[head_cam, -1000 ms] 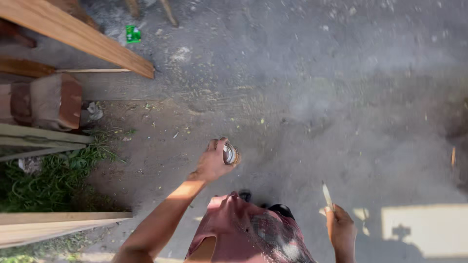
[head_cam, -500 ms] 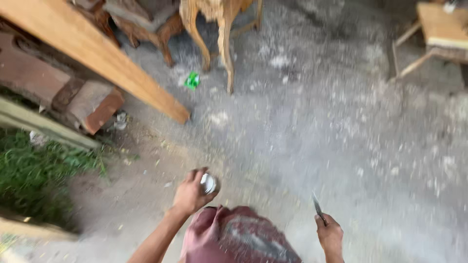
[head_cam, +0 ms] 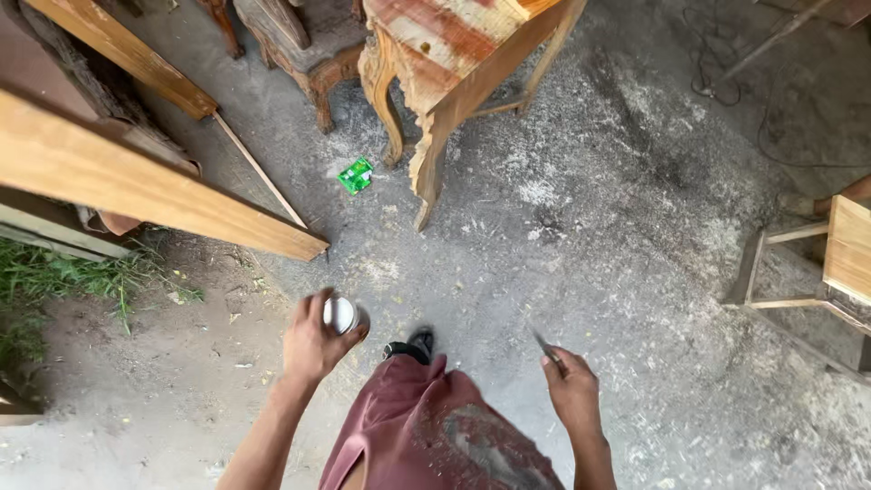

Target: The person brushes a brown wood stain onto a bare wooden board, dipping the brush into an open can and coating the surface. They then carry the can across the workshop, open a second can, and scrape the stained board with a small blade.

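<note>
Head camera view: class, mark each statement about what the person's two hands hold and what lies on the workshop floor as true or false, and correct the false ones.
1. The left hand holds a small round white-topped container. True.
2. The right hand is empty. False: it holds a thin blade-like tool.
3. A green wrapper lies on the floor near the carved wooden table leg. True.
4. The green wrapper lies on the grass. False: it lies on the dusty concrete floor; the grass is at the far left.
5. A long wooden plank lies on the left. True.
</note>
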`<state>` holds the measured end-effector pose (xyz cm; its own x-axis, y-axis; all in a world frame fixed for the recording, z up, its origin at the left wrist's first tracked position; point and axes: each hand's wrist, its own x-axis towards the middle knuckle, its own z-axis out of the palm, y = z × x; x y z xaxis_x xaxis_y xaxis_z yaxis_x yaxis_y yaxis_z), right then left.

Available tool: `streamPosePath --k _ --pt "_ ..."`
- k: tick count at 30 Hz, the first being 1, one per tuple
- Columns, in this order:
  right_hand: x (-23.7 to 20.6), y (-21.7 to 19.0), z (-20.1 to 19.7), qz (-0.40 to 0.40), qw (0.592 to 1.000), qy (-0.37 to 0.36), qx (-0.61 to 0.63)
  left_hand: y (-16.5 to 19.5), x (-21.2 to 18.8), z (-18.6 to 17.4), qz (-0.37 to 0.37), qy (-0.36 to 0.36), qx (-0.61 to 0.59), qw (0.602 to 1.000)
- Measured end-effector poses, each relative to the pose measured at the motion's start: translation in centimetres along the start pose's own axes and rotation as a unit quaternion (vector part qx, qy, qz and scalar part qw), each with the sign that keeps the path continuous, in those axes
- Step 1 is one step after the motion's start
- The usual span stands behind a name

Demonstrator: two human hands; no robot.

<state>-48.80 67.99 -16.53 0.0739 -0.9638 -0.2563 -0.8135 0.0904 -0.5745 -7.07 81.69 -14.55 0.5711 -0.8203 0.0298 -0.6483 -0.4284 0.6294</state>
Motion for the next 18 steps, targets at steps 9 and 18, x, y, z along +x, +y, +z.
streamPosePath --k 9,18 --pt "13.1 4.3 -7.7 0.090 0.994 0.051 0.030 17.8 18.6 5.3 0.093 0.004 -0.033 0.995" --pt "38.1 2.7 -15.4 0.067 0.988 -0.021 0.135 29.4 31.9 10.7 0.017 0.082 -0.011 0.996"
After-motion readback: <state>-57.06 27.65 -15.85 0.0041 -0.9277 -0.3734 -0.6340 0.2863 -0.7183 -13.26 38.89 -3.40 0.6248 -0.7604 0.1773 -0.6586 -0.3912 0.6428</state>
